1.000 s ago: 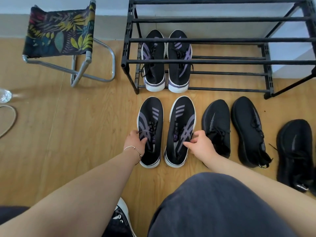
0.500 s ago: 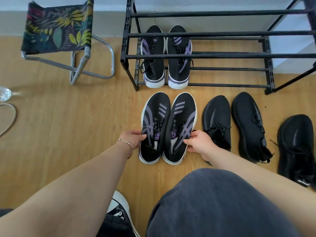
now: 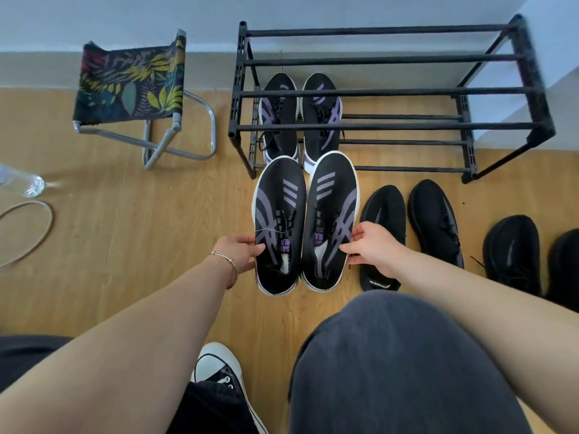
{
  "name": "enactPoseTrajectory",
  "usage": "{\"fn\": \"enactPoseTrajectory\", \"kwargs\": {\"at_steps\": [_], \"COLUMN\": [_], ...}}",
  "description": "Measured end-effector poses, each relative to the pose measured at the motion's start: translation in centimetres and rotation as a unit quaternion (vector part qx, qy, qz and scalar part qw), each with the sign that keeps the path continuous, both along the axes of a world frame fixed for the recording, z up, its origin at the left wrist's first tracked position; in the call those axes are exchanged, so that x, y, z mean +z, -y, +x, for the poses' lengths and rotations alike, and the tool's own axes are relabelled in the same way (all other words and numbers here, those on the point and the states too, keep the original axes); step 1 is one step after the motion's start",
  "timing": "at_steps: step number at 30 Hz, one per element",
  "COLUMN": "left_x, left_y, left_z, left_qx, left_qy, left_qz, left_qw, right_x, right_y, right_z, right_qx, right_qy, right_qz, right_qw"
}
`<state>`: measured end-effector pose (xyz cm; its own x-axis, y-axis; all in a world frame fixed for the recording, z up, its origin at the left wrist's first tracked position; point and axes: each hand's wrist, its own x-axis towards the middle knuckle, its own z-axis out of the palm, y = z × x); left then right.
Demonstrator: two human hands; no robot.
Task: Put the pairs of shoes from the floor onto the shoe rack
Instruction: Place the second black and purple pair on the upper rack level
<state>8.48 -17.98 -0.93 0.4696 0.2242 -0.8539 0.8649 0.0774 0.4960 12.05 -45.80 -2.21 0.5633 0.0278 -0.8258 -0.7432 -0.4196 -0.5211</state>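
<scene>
I hold a pair of black shoes with purple stripes, pressed side by side and lifted off the floor, toes toward the rack. My left hand [image 3: 239, 250] grips the left shoe [image 3: 279, 214] at its outer side. My right hand [image 3: 374, 245] grips the right shoe [image 3: 332, 211] the same way. The black shoe rack [image 3: 391, 126] stands against the wall just beyond the toes. A matching black-and-purple pair [image 3: 300, 120] sits on its lowest shelf at the left.
An all-black pair [image 3: 410, 227] lies on the wooden floor right of my hands, another black pair [image 3: 517, 252] farther right. A folding stool with leaf-print fabric [image 3: 134, 89] stands left of the rack. A clear bottle [image 3: 25, 183] and a hoop [image 3: 28, 230] lie at far left.
Both hands closed on the black-and-purple pair, pushed the two shoes together and raised them off the floor toward the rack.
</scene>
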Motion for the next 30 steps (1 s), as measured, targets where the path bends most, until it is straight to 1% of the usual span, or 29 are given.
{"fn": "enactPoseTrajectory", "kwargs": {"at_steps": [8, 15, 20, 24, 27, 30], "left_x": [3.9, 5.6, 6.7, 8.4, 9.5, 10.6], "left_y": [0.1, -0.6, -1.3, -2.0, -2.2, -2.1], "left_z": [1.7, 2.2, 2.0, 3.5, 5.1, 7.2], "left_qx": [-0.008, -0.048, -0.042, -0.027, -0.010, -0.013], "left_qy": [0.015, -0.009, 0.002, 0.031, 0.055, 0.077], "left_qz": [0.000, 0.002, -0.011, -0.019, -0.021, -0.014], "left_qw": [1.000, 0.999, 0.999, 0.999, 0.998, 0.997], "right_x": [4.8, 6.6, 8.0, 9.9, 10.5, 11.2], "right_y": [0.5, 0.5, 0.1, -0.5, -0.9, -1.3], "right_z": [2.3, 2.5, 2.9, 4.4, 5.7, 7.4], "right_qx": [0.000, -0.002, -0.005, 0.002, 0.010, -0.024], "right_qy": [-0.010, -0.042, -0.052, -0.005, 0.064, 0.110], "right_qz": [0.024, 0.039, 0.053, 0.051, 0.026, 0.034], "right_qw": [1.000, 0.998, 0.997, 0.999, 0.998, 0.993]}}
